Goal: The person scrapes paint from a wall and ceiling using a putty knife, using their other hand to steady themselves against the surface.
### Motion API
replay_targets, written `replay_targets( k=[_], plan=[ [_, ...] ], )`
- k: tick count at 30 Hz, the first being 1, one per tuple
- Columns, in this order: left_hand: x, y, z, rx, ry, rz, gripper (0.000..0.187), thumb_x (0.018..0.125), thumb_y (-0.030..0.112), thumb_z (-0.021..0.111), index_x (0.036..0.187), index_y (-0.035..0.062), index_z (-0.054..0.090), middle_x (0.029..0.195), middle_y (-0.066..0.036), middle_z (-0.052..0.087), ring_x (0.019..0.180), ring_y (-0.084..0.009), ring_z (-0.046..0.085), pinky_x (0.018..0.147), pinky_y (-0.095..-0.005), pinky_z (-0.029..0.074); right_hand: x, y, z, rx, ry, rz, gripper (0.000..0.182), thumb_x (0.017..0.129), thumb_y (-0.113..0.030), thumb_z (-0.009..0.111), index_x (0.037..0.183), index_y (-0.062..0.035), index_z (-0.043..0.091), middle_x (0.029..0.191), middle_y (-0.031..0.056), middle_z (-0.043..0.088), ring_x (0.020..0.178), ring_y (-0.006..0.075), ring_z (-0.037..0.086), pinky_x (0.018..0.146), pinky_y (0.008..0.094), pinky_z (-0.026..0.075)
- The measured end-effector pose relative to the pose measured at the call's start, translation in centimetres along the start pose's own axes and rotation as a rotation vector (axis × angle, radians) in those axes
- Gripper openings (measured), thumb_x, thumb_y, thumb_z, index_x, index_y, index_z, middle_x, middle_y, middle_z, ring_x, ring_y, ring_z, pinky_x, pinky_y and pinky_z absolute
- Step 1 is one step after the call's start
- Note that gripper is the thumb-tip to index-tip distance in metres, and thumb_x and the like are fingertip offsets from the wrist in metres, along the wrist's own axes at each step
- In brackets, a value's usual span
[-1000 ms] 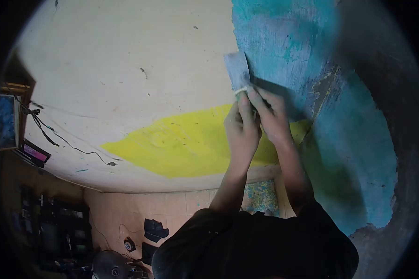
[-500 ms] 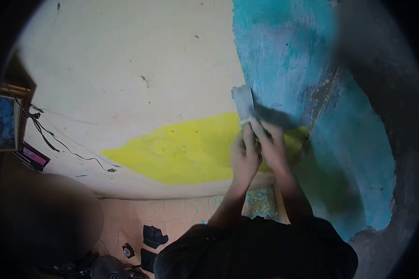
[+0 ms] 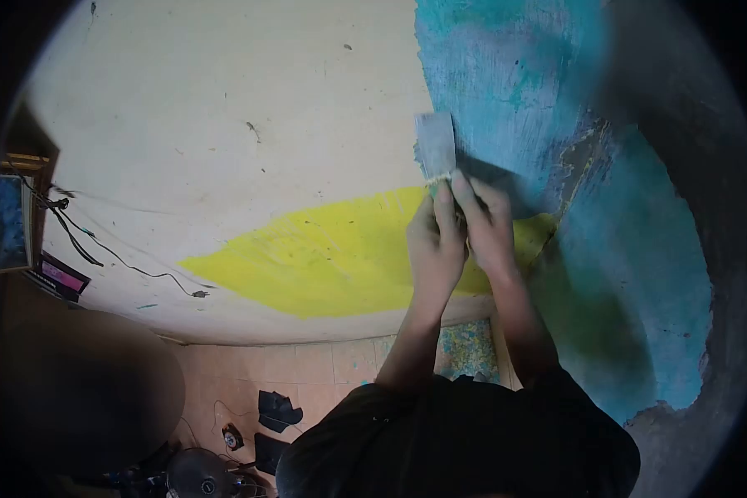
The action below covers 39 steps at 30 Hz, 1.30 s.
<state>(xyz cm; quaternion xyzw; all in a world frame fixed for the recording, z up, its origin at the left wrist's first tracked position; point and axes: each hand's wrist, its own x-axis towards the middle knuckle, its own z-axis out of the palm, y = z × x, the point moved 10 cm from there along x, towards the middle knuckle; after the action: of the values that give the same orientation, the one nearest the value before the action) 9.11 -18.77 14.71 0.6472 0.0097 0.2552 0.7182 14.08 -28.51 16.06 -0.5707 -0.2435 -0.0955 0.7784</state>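
Observation:
A scraper with a wide grey blade lies against the wall where the off-white paint meets the blue surface. Both hands grip its handle, which is mostly hidden by the fingers. My left hand is closed on it from the left, and my right hand from the right, the two touching. Behind the hands spreads a yellow patch of wall. The blade points up and away from me and casts a shadow to its right.
Paint flakes litter the tiled floor below the wall. A black cable with a plug hangs at the left, near a framed picture. Black items and a round dark device are on the floor.
Both hands and the scraper have moved up along the paint edge. The blade now stands more upright and slightly higher on the wall.

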Motion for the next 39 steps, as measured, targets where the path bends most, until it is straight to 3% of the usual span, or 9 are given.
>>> replay_targets(
  k=[3, 5, 7, 15, 20, 24, 28, 37, 39],
  plan=[
    [-0.2, 1.9, 0.7, -0.095, -0.008, -0.060, 0.041, 0.105, 0.035, 0.044, 0.082, 0.0021, 0.055, 0.058, 0.000, 0.049, 0.048, -0.0046, 0.044, 0.043, -0.0233, 0.031, 0.6, -2.3, 0.0, -0.070, -0.014, -0.065, 0.026, 0.099, -0.019, 0.058, 0.089, 0.0042, 0.063, 0.069, -0.0052, 0.048, 0.068, 0.0024, 0.039, 0.056, 0.0238, 0.034],
    [-2.5, -2.5, -0.1, -0.036, -0.043, -0.223, 0.041, 0.106, 0.036, 0.042, 0.085, 0.0033, 0.055, 0.057, 0.002, 0.046, 0.046, -0.0032, 0.041, 0.042, -0.0220, 0.030, -2.4, 1.0, -1.1, -0.112, 0.014, 0.000, 0.024, 0.099, -0.016, 0.058, 0.088, 0.0044, 0.062, 0.071, -0.0071, 0.048, 0.069, 0.0020, 0.039, 0.057, 0.0235, 0.034],
    [-2.4, -2.3, 0.0, -0.102, -0.008, -0.140, 0.041, 0.104, 0.041, 0.045, 0.088, 0.0054, 0.058, 0.054, 0.007, 0.040, 0.042, -0.0008, 0.032, 0.037, -0.0202, 0.022, -3.2, 1.4, -0.9, -0.037, 0.062, 0.028, 0.023, 0.100, -0.015, 0.056, 0.097, 0.0047, 0.067, 0.084, -0.0024, 0.063, 0.081, 0.0042, 0.052, 0.071, 0.0227, 0.045],
    [-2.5, -2.8, 0.1, -0.144, -0.020, -0.206, 0.040, 0.105, 0.042, 0.044, 0.099, 0.0044, 0.057, 0.056, 0.005, 0.043, 0.042, -0.0010, 0.033, 0.037, -0.0201, 0.022, -2.3, 2.3, -1.0, -0.037, -0.063, 0.073, 0.025, 0.100, -0.015, 0.057, 0.100, 0.0074, 0.068, 0.088, -0.0018, 0.065, 0.084, 0.0043, 0.054, 0.074, 0.0225, 0.048],
    [-0.2, 0.5, 0.1, -0.003, 0.010, 0.027, 0.040, 0.106, 0.034, 0.042, 0.087, 0.0018, 0.055, 0.058, -0.001, 0.050, 0.048, -0.0052, 0.046, 0.042, -0.0238, 0.034, 0.2, -0.8, -0.1, 0.015, -0.049, 0.073, 0.027, 0.099, -0.021, 0.059, 0.100, 0.0041, 0.068, 0.076, -0.0063, 0.058, 0.071, 0.0019, 0.046, 0.061, 0.0211, 0.040],
    [-1.6, 0.9, 0.7, -0.064, -0.036, -0.186, 0.039, 0.106, 0.034, 0.041, 0.087, 0.0021, 0.054, 0.059, -0.002, 0.051, 0.048, -0.0059, 0.046, 0.042, -0.0236, 0.035, 0.0, -1.4, -0.6, -0.136, -0.082, 0.018, 0.028, 0.100, -0.022, 0.059, 0.098, 0.0037, 0.070, 0.076, -0.0061, 0.057, 0.071, 0.0018, 0.044, 0.059, 0.0214, 0.039],
    [-2.6, -2.5, 0.2, -0.050, -0.011, -0.179, 0.043, 0.105, 0.041, 0.043, 0.097, 0.0010, 0.058, 0.056, 0.000, 0.046, 0.039, -0.0042, 0.038, 0.035, -0.0217, 0.028, -2.4, 2.0, -1.1, -0.014, 0.060, 0.139, 0.030, 0.098, -0.023, 0.061, 0.085, 0.0043, 0.066, 0.070, -0.0070, 0.049, 0.068, 0.0019, 0.041, 0.056, 0.0222, 0.036],
    [-2.7, -3.0, 0.3, -0.109, -0.009, -0.209, 0.040, 0.105, 0.040, 0.041, 0.098, 0.0030, 0.056, 0.058, 0.001, 0.047, 0.039, -0.0039, 0.039, 0.035, -0.0206, 0.028, -0.5, 1.5, -0.7, -0.100, 0.012, 0.131, 0.031, 0.098, -0.024, 0.062, 0.083, 0.0035, 0.065, 0.064, -0.0061, 0.046, 0.064, 0.0022, 0.038, 0.053, 0.0241, 0.030],
    [-1.9, -1.9, 0.0, 0.038, 0.023, -0.039, 0.039, 0.105, 0.039, 0.042, 0.096, 0.0035, 0.055, 0.058, 0.002, 0.046, 0.040, -0.0032, 0.038, 0.036, -0.0204, 0.028, 0.2, 0.3, -0.5, -0.051, 0.036, 0.037, 0.031, 0.098, -0.022, 0.061, 0.080, 0.0036, 0.063, 0.065, -0.0061, 0.046, 0.063, 0.0023, 0.038, 0.053, 0.0241, 0.030]
  ],
)
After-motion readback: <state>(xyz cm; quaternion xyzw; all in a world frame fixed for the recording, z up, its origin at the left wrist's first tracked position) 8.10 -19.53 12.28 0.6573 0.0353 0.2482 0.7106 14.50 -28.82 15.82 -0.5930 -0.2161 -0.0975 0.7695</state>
